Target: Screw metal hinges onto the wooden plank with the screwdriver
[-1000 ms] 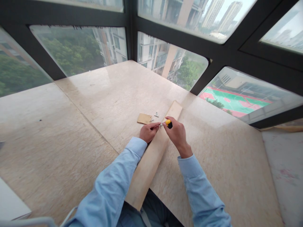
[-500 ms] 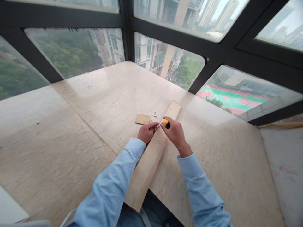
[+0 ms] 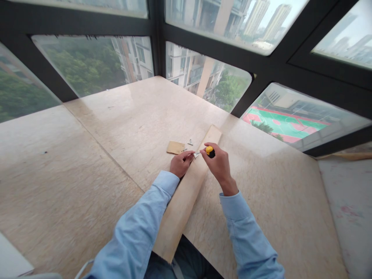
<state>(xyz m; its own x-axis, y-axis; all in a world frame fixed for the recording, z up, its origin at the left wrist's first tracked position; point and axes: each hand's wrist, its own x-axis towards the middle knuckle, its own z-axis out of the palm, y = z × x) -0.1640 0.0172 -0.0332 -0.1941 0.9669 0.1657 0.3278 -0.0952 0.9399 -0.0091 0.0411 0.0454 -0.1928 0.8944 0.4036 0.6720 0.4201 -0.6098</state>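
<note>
A long, pale wooden board (image 3: 186, 193) lies slanting away from me, its near end at my lap. My right hand (image 3: 218, 162) is closed round the yellow and black handle of a screwdriver (image 3: 209, 151), whose thin shaft points left. At its tip a small silvery metal plate (image 3: 196, 155) with holes sits at the board's left edge. My left hand (image 3: 180, 163) pinches this plate with thumb and forefinger, beside the board. Just beyond the left hand lie a small wooden block (image 3: 175, 147) and a small metal piece (image 3: 190, 142), perhaps a hinge.
A beige, stone-like surface (image 3: 95, 174) spreads around the board, with a seam on the left. Dark window frames (image 3: 158, 50) border its far sides. A white wall (image 3: 345, 209) stands at the right. A white object (image 3: 13, 255) shows at the lower left.
My right hand has drawn slightly to the right with the screwdriver, so its shaft and the metal plate show more clearly. The left hand stays nearly in place.
</note>
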